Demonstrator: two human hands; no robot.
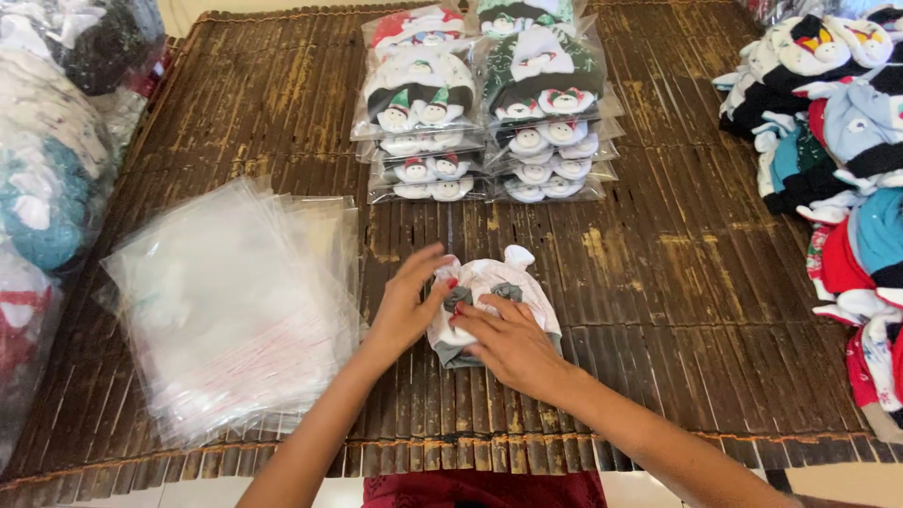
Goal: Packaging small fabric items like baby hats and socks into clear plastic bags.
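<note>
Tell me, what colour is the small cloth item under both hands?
The cloth item is mostly white with grey trim, seen in the head view.

a dark slatted bamboo mat (658, 282) carried clear bags (235, 301), bagged stacks (484, 103), one white baby hat (494, 301), and loose garments (837, 150), possibly hats.

Two bare forearms enter from the near edge of the bamboo mat (658, 282), with no sleeves, watch or bracelets showing on either. The left hand (404, 306) has slim fingers, and its nails are painted red; one red nail shows clearly at a fingertip. The right hand (513, 343) also shows a red-painted nail on its thumb. No rings can be made out. Between the arms, at the near edge, a strip of dark red garment (484, 489) shows, plain and without pattern.
</note>
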